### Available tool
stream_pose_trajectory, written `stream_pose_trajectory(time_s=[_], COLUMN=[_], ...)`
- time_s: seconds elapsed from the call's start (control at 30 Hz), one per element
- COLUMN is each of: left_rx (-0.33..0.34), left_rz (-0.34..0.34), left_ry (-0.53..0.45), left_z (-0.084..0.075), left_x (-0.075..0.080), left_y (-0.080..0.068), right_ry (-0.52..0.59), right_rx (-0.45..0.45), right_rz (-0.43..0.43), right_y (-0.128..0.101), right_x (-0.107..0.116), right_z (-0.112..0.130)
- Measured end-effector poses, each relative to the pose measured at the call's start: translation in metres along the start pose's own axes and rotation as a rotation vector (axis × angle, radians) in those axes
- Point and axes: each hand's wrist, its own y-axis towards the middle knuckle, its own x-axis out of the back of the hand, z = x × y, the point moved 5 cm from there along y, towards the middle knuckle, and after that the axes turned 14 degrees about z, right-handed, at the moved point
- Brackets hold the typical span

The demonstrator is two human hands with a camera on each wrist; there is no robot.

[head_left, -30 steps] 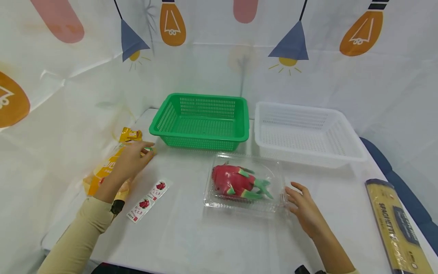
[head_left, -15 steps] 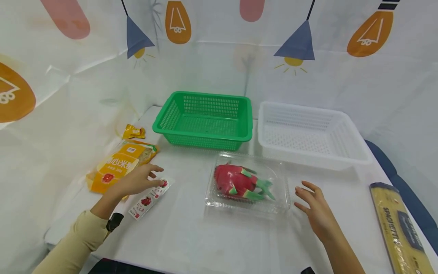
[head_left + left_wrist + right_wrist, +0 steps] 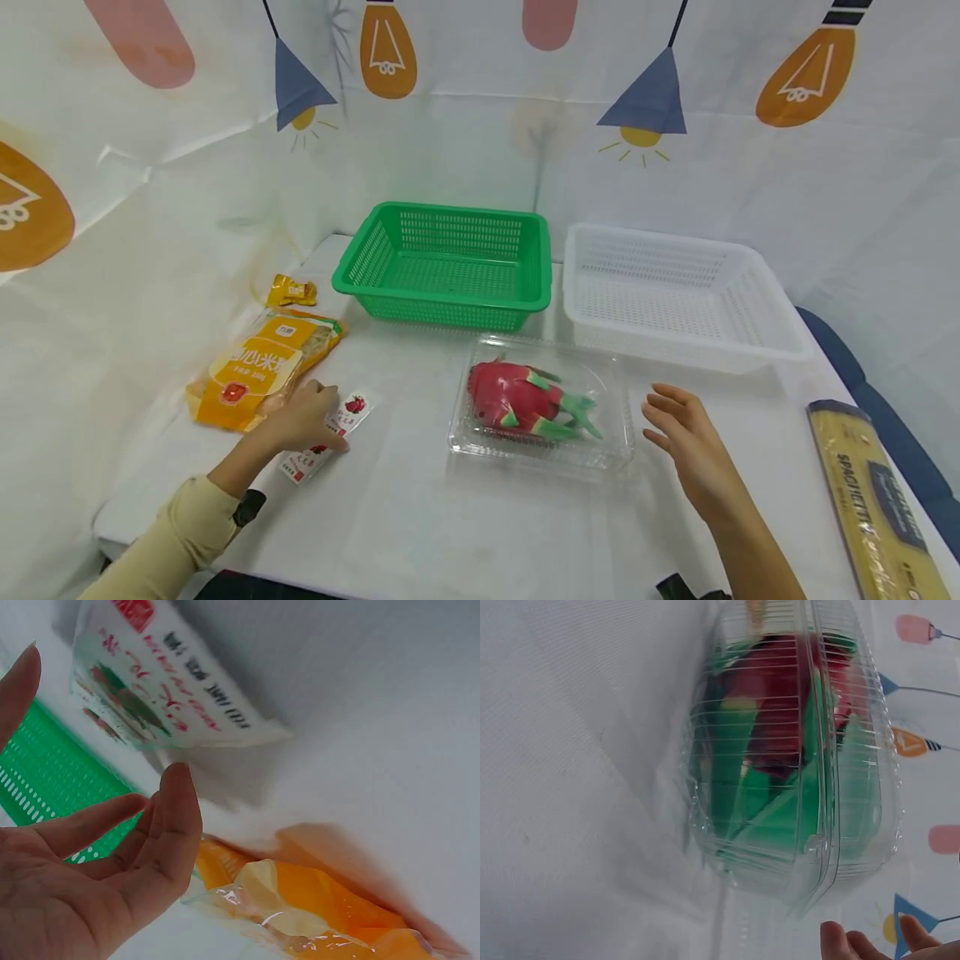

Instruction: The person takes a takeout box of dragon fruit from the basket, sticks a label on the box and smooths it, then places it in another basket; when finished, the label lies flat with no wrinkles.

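My left hand (image 3: 303,419) is over a slim white packet (image 3: 355,405) printed with red fruit and hides its middle. In the left wrist view, thumb and fingers are apart, with the packet (image 3: 161,682) beyond them; I see no grip on it. My right hand (image 3: 686,446) hovers with loosely bent fingers right of a closed clear plastic container (image 3: 618,433), not touching it. Inside lies a red dragon fruit (image 3: 510,392) with green tips. In the right wrist view only fingertips (image 3: 836,941) show, near the container's end.
Beyond the left hand lie an orange-yellow food bag (image 3: 258,367) and a small yellow packet (image 3: 291,291). A green basket (image 3: 442,300) and a white basket (image 3: 675,337) stand at the back. A spaghetti pack (image 3: 870,500) lies along the right edge.
My left hand has moved from the orange-yellow bag toward me, down onto the white packet. My right hand has drawn away from the clear container's right end.
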Motion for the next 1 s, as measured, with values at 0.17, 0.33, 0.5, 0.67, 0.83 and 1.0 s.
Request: stream_pose_trajectory(time_s=[0.17, 0.33, 0.5, 0.67, 0.83, 1.0], left_rx=[0.016, 0.028, 0.052, 0.047, -0.011, -0.086], left_rz=[-0.004, -0.008, -0.003, 0.002, 0.006, 0.009], left_ry=[0.003, 0.0, -0.013, -0.057, -0.15, -0.245], left_z=[0.0016, 0.0024, 0.0048, 0.0062, 0.0049, -0.0032], left_x=[-0.0023, -0.0041, -0.0046, -0.0056, -0.0033, 0.0022], left_y=[0.002, 0.0037, 0.0063, 0.0057, 0.0048, 0.0013], right_ry=[-0.02, -0.004, 0.005, 0.007, 0.022, 0.023], right_rx=[0.02, 0.034, 0.046, 0.054, 0.069, 0.095], right_rz=[-0.006, -0.008, -0.004, -0.008, -0.008, -0.01], right_y=[0.0018, 0.0034, 0.0045, 0.0042, 0.0036, 0.0033], right_x=[-0.0018, -0.0024, -0.0035, -0.004, -0.0044, -0.0035], right_z=[0.0053, 0.0066, 0.007, 0.0076, 0.0069, 0.006])
